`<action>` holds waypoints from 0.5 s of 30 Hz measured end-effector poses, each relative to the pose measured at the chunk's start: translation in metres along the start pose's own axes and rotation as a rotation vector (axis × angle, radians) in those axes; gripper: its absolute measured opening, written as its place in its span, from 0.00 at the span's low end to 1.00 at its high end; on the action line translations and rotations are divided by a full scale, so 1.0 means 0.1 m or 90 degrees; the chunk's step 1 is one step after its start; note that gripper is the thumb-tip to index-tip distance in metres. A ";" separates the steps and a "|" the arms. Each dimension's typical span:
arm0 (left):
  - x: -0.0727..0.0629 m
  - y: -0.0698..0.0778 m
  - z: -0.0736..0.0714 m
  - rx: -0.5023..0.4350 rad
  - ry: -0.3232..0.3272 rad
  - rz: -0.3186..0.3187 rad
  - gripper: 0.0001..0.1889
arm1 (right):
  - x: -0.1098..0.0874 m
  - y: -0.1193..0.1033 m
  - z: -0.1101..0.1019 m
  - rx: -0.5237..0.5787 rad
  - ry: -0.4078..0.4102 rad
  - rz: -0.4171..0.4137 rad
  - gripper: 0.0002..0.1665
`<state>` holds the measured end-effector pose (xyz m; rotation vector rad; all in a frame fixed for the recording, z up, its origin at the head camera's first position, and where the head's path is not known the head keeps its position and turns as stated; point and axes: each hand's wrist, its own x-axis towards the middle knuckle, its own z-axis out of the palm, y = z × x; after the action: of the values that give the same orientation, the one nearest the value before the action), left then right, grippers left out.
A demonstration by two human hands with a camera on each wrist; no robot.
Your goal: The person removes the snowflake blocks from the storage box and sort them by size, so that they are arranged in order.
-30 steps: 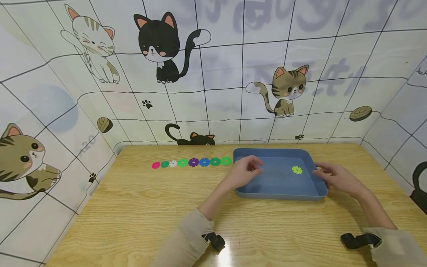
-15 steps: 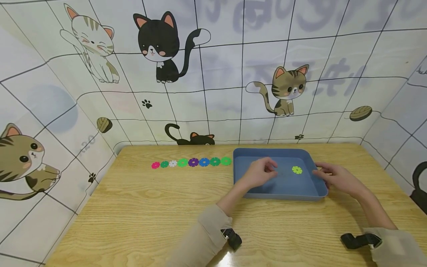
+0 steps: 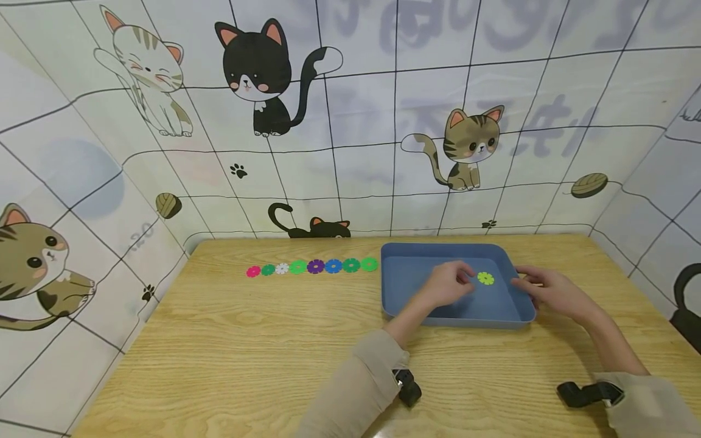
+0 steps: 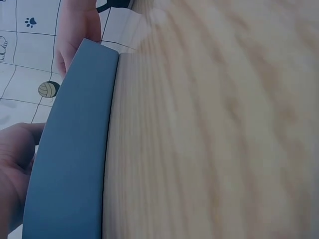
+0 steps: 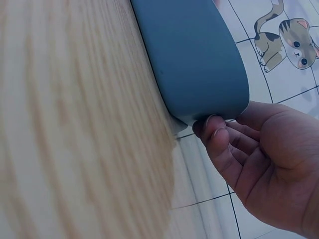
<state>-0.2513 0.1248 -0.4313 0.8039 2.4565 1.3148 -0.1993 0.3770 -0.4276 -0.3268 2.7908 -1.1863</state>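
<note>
A blue tray [image 3: 408,319] rests on the wooden table, and one yellow-green flower-shaped disc [image 3: 485,278] lies inside it toward the right. My left hand [image 3: 450,285] hovers over the tray with loosely bent fingers, just left of that disc, nothing visible in its grasp. In the left wrist view the tray's side wall [image 4: 75,149] hides most of this hand's fingers. My right hand [image 3: 553,292] grips the tray's right edge. The right wrist view has its fingertips [image 5: 217,137] against the tray's corner.
Several flower-shaped discs form a row left of the tray, from a pink disc [image 3: 254,271] through a purple disc [image 3: 316,266] to a bright green disc [image 3: 369,264]. Behind the table [image 3: 246,340] hangs a cat-print backdrop [image 3: 361,170].
My left hand has moved right, from the tray's left edge to close beside the yellow-green disc. The right hand has stayed at the tray's edge; the tray and the discs have not moved.
</note>
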 end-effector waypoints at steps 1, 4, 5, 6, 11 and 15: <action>0.02 0.01 0.02 0.001 0.002 -0.003 0.12 | 0.00 0.01 0.00 0.001 0.000 -0.001 0.33; 0.08 0.02 0.08 0.017 0.013 -0.015 0.12 | 0.00 0.02 0.00 -0.003 0.000 -0.001 0.33; 0.10 0.03 0.11 0.024 0.017 -0.019 0.12 | 0.00 0.02 0.00 -0.005 0.000 -0.001 0.33; 0.12 0.04 0.13 0.031 0.021 -0.023 0.13 | 0.00 0.02 0.00 -0.005 0.000 0.000 0.33; 0.20 0.09 0.23 0.087 0.043 -0.035 0.14 | 0.00 0.02 0.00 -0.005 -0.003 0.004 0.33; 0.26 0.11 0.30 0.148 0.060 -0.040 0.16 | 0.01 0.03 0.00 -0.007 -0.006 0.008 0.34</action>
<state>-0.2554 0.1657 -0.4378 0.7243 2.7207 1.0824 -0.2004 0.3788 -0.4295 -0.3136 2.7882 -1.1650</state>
